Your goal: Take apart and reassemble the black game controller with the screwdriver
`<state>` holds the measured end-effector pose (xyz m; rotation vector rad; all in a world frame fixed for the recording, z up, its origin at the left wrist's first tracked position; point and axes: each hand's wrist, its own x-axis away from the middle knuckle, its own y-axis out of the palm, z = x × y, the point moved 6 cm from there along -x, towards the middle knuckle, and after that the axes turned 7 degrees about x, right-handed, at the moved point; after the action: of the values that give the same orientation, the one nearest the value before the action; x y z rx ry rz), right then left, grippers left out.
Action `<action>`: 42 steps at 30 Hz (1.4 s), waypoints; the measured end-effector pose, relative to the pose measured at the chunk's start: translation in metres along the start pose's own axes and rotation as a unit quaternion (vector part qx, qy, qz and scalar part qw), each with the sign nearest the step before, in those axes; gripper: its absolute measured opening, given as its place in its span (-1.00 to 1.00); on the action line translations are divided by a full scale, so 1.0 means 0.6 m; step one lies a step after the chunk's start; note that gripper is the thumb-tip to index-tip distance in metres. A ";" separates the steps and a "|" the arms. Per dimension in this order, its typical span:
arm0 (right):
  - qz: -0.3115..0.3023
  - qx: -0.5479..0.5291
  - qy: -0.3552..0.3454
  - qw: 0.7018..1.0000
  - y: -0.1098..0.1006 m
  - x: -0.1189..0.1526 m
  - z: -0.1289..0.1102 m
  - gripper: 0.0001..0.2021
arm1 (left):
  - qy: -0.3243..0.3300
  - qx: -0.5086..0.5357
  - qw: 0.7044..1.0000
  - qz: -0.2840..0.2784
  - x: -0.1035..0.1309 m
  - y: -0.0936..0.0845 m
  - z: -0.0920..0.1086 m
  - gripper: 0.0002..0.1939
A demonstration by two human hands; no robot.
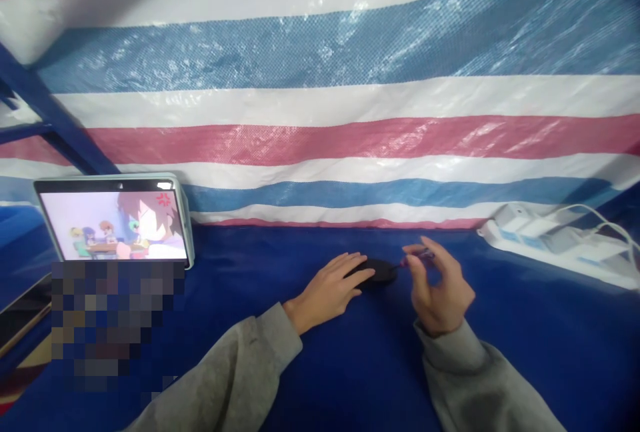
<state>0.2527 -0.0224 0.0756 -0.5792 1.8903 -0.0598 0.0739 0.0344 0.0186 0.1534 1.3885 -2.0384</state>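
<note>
with the left hand (pixel 334 289), reaching over the left end of a low black oval object (pixel 384 271) on the blue counter (pixel 355 372), laying slightly parted fingers along it; cannot tell whether gripping it or only resting there. with the right hand (pixel 443 285), just beside, pinching a slim purple tool (pixel 426 254) between thumb and bent fingers, nearly closed, and pointing its thin dark shaft leftward at the right edge of the oval object; cannot tell whether touching. to the left, can see a tablet (pixel 113 222) standing tilted and showing a cartoon; to the right, a white power strip (pixel 560 260) with plugs and cables.
</note>
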 end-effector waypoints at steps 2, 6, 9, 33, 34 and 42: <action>0.030 -0.021 0.062 0.997 -0.009 -0.006 0.012 -0.66 | -0.005 0.009 1.000 0.007 0.001 -0.002 -0.001 -0.57; -0.070 -0.053 0.151 0.985 0.003 -0.013 0.024 -0.66 | -0.047 0.020 0.998 0.036 0.002 -0.015 -0.001 -0.56; -0.248 0.014 0.146 0.958 0.039 0.001 0.024 -0.71 | -0.107 0.036 0.989 0.091 0.004 -0.032 -0.009 -0.59; -0.374 0.071 -0.081 0.921 0.095 0.064 0.019 -0.54 | -0.159 0.047 0.981 0.099 0.004 -0.017 -0.058 -0.65; -0.385 0.074 -0.090 0.916 0.099 0.069 0.019 -0.57 | -0.161 0.050 0.980 0.104 0.004 -0.018 -0.057 -0.67; -0.390 0.074 -0.091 0.913 0.096 0.074 0.017 -0.60 | -0.204 0.035 0.974 0.091 0.009 -0.033 -0.036 -0.77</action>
<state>0.2286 0.0120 0.0152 -1.1597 1.3582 -0.6398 0.0531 0.0553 0.0225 -0.1003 1.0096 -1.8386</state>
